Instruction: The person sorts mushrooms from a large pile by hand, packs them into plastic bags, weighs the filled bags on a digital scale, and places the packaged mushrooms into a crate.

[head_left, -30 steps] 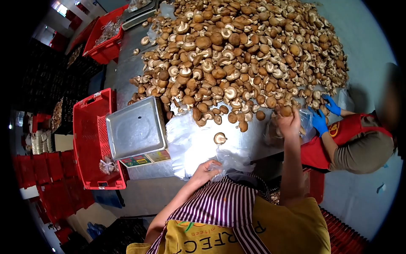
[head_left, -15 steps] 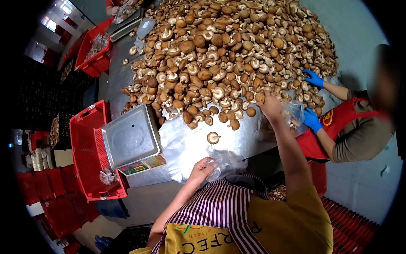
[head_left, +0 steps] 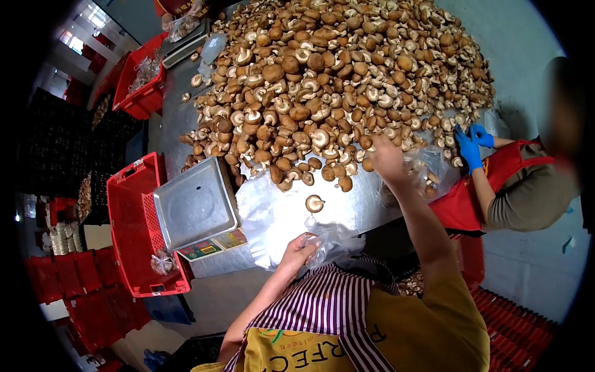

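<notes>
My left hand is closed on a crumpled clear plastic bag in front of the striped apron. My right hand reaches to the near edge of a big heap of shiitake mushrooms. Its fingers point down among the mushrooms, and the back of the hand hides whether they grip one. A brown mushroom lies just left of that hand. Between my hands, a single mushroom rests stem-up on the metal table.
Left of the bag stand a scale with a metal pan and a red crate holding a filled bag. At right, a co-worker's blue-gloved hands are at the heap, near a bag of mushrooms. Another red crate stands far left.
My right hand has shifted slightly left along the heap's edge. My left hand keeps the bag in place. The co-worker's gloved hands have come together at the heap, away from the bag.
</notes>
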Demonstrator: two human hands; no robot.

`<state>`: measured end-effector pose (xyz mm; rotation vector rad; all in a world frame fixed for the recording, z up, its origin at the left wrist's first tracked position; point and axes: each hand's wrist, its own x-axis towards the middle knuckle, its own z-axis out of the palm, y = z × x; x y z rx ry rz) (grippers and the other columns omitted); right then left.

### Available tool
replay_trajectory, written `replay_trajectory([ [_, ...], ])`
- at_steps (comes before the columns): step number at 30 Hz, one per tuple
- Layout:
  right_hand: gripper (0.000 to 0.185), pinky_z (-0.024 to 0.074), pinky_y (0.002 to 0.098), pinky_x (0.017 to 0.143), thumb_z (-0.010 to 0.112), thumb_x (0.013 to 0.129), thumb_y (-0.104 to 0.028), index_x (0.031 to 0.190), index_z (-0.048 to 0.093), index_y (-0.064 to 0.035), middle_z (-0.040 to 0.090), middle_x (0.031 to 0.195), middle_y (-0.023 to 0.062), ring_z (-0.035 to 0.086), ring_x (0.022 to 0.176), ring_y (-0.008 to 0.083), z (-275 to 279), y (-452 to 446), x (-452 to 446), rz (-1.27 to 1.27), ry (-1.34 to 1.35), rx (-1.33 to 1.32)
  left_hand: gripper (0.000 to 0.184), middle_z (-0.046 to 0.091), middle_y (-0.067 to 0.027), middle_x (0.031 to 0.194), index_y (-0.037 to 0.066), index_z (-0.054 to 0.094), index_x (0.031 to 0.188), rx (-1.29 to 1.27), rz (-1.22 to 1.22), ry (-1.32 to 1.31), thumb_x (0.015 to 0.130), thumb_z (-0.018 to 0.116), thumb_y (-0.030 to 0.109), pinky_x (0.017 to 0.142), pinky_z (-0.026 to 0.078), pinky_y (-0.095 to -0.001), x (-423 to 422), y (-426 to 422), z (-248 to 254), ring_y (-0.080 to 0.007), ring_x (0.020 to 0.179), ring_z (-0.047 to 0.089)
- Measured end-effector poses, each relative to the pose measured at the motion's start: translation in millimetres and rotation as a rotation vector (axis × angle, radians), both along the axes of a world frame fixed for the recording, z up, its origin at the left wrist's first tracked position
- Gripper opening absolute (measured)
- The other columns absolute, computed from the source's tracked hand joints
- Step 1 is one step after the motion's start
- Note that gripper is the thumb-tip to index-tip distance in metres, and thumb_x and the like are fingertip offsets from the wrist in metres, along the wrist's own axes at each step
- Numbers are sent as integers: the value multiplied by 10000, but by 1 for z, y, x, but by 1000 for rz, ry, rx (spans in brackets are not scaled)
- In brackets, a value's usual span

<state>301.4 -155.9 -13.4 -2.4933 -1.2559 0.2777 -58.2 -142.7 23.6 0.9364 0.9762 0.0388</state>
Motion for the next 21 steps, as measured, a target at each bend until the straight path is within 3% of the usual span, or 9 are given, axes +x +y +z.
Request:
replay_trajectory([
  [2,514,498,432,850,665,804,-197,1270,530,-28,620,1102,214,624,975,369,-21,8,-13,107,-91,-17,141,626,31,819,48,638,1050,-11,20,-16,925,580,78,580,398,-192,3,-2,-2,-31,646,496],
  [5,319,511,427,732,619,794,-119,1107,613,-53,673,827,153,661,852,317,-40,26,-18,112,-130,-238,141,630,25,824,49,637,1048,-13,4,-28,924,577,78,582,406,-194,7,2,3,-37,652,509],
  [10,325,517,421,714,625,773,-129,1093,624,-75,661,860,158,663,856,306,-54,29,-4,134,-137,-285,151,635,17,830,52,634,1057,-7,22,-52,923,569,74,586,418,-196,6,-2,6,-46,657,524],
  [13,336,517,423,725,632,771,-154,1100,627,-89,648,936,169,658,881,305,-44,21,-13,144,-163,-103,161,629,47,818,49,639,1070,-10,11,-34,923,579,76,557,375,-177,-2,-3,0,-17,631,486],
  [15,275,526,421,755,607,785,-142,1052,615,-76,603,1177,169,662,890,315,-48,21,-18,101,-165,-219,174,622,49,814,55,639,1082,-21,34,-53,923,571,71,552,369,-179,-6,-6,-5,-19,625,479],
  [18,312,528,420,752,628,791,-161,1090,618,-72,628,1115,177,662,896,326,-43,23,-12,62,-96,-128,180,622,46,823,61,638,1089,-19,23,-39,924,564,69,558,371,-177,-6,-5,-5,-20,634,484],
  [19,307,513,390,659,616,843,-181,1127,621,-66,657,1007,140,666,789,249,-60,19,-5,53,-158,38,180,622,46,823,61,638,1089,-16,20,-42,924,564,69,558,371,-177,-6,-3,-4,-20,634,484],
  [20,307,513,390,659,616,843,-181,1127,621,-66,657,1007,140,666,789,249,-60,15,0,53,-161,41,178,618,48,815,63,639,1086,-8,33,-41,925,565,71,554,369,-177,-6,-3,-2,-19,629,482],
  [21,290,481,357,621,599,871,-196,1127,626,-61,651,957,99,633,740,196,-61,11,5,-35,385,173,175,614,50,806,65,640,1084,-2,47,-38,926,566,72,551,367,-178,-7,-3,-1,-19,625,480],
])
